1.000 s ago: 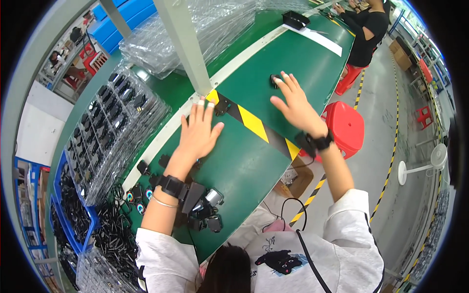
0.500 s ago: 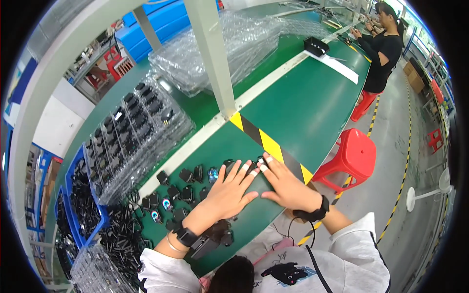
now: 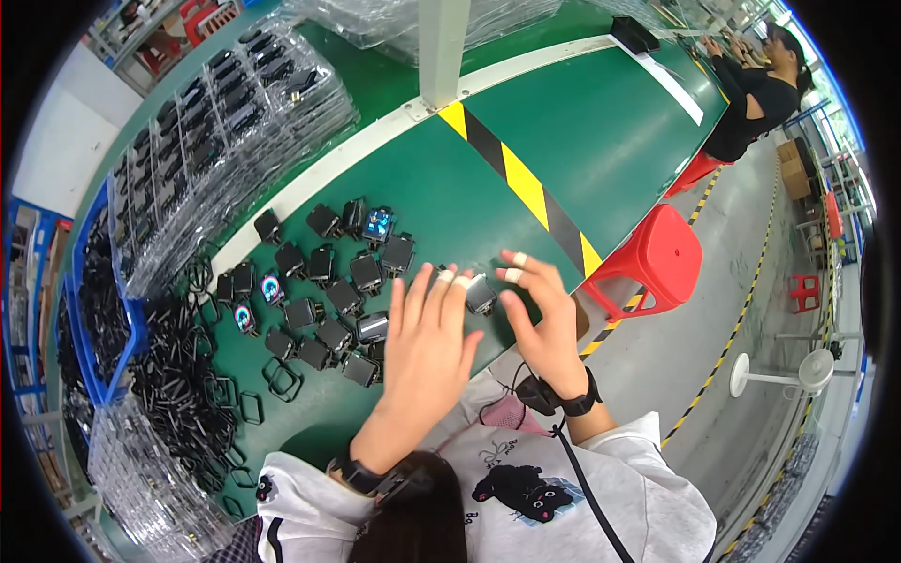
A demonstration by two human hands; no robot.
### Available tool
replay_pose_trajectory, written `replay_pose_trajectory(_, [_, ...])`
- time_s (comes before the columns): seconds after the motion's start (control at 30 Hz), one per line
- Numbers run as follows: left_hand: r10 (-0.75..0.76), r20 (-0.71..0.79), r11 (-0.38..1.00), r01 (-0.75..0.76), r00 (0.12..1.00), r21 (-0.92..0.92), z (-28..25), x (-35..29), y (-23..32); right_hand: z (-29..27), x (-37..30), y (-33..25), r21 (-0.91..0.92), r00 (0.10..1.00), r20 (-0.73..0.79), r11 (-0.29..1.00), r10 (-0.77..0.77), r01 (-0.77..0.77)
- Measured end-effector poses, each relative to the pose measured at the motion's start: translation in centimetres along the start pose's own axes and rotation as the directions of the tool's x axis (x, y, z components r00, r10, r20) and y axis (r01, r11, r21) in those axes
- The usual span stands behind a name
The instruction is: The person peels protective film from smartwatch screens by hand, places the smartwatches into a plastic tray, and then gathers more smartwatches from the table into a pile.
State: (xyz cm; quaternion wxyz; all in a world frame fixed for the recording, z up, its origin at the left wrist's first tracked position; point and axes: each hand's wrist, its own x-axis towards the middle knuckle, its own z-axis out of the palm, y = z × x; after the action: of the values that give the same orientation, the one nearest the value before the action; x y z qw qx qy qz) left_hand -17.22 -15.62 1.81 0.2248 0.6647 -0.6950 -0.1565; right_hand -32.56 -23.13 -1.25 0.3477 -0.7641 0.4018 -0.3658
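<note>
My left hand (image 3: 427,347) lies over the green table (image 3: 404,174) with its fingers stretched out and nothing in its grasp. Close to its fingertips is a small square smartwatch body (image 3: 481,295) with a greyish face, between my two hands. My right hand (image 3: 547,333) is to the right of that piece, thumb and fingers apart, with white tape on two fingers. Several more black watch bodies (image 3: 344,297) spread out left of my left hand, some partly hidden behind it. A few show lit screens, such as the blue-lit watch (image 3: 378,223).
Stacked clear plastic trays (image 3: 235,122) with black parts stand at the far left. Below them are blue bins (image 3: 117,347) and a heap of black straps and frames (image 3: 183,394). Striped tape (image 3: 521,188) crosses the table. A red stool (image 3: 662,253) stands to the right; a person sits beyond.
My hands have moved apart, showing the watch body between them. The whole view has shifted, bringing more of the watch bodies on the left into sight.
</note>
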Motion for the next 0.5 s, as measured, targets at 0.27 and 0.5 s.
replay_pose_trajectory(0.27, [-0.081,-0.327,0.994,0.099,0.942,0.038,3.4,1.2,0.8,1.5,1.6,0.3,-0.166,0.997,0.048,0.985,0.062,-0.053])
replay_pose_trajectory(0.5, [-0.141,-0.302,0.990,0.136,0.943,-0.037,3.2,0.6,0.5,1.9,1.7,0.2,-0.197,0.997,0.071,0.980,0.030,-0.015])
